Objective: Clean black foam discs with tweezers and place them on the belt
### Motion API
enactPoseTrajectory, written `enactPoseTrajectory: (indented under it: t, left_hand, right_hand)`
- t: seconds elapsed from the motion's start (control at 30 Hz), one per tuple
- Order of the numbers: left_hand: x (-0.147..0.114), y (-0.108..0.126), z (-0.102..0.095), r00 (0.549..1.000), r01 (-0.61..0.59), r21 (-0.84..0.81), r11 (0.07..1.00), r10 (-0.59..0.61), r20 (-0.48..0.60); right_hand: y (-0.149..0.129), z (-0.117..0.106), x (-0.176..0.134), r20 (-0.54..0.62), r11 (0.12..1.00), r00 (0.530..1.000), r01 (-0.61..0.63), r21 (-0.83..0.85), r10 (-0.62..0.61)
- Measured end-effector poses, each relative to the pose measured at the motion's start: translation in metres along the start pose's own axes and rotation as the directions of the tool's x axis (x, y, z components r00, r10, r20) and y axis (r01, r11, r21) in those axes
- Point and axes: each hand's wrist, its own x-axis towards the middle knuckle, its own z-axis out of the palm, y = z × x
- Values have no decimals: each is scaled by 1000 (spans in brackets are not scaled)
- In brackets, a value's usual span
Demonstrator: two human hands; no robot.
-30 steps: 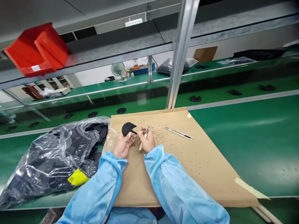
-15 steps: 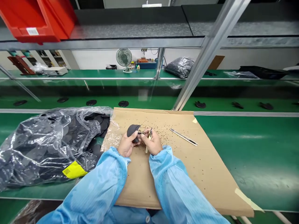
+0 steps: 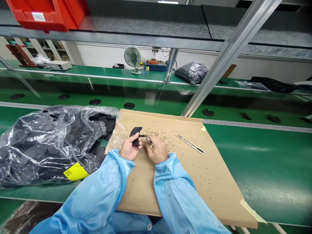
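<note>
At the far left, a large clear plastic bag point(image 3: 48, 146) packed with flat, rounded black pieces lies on the glossy green surface point(image 3: 255, 156), with a bright yellow label point(image 3: 76, 171) at its lower right side; some flat black pieces point(image 3: 105, 123) show at its mouth. Just right of the bag, the left hand point(image 3: 129, 150), in a light blue sleeve, has its grip closed, thumb against fingers, on a curved, flat black piece point(image 3: 136, 131), which is raised over the left part of a tan cardboard sheet point(image 3: 141, 188). From this piece a thin dark strip point(image 3: 143, 136) reaches toward the right hand point(image 3: 158, 150). That hand, also blue-sleeved, has its grip curled around a small hand tool with a shiny metal end point(image 3: 149, 142), largely hidden by the fingers; whether the tool's own jaws are spread cannot be told. Tiny dark specks point(image 3: 156, 131) lie scattered on the cardboard around both hands. Farther right, well apart from the right hand, a slim pale cutter knife with a dark end point(image 3: 191, 144) lies slantwise on the cardboard. At the lower right corner, a strip of cream tape point(image 3: 253, 211) crosses the cardboard's edge.
</note>
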Motion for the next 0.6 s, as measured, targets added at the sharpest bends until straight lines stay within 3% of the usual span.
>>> enactPoseTrajectory:
  t: [0.3,0.6]
  left_hand:
    - [-3,1,2,1000,15,7,1000,-15,-7]
    - [0,-3,-3,996,-90,80,993,89,25]
  right_hand:
    - [1,-1,1,59,998,998,-31,-58,34]
    - [-3,-3,1,94,975,985,-127,-182,146]
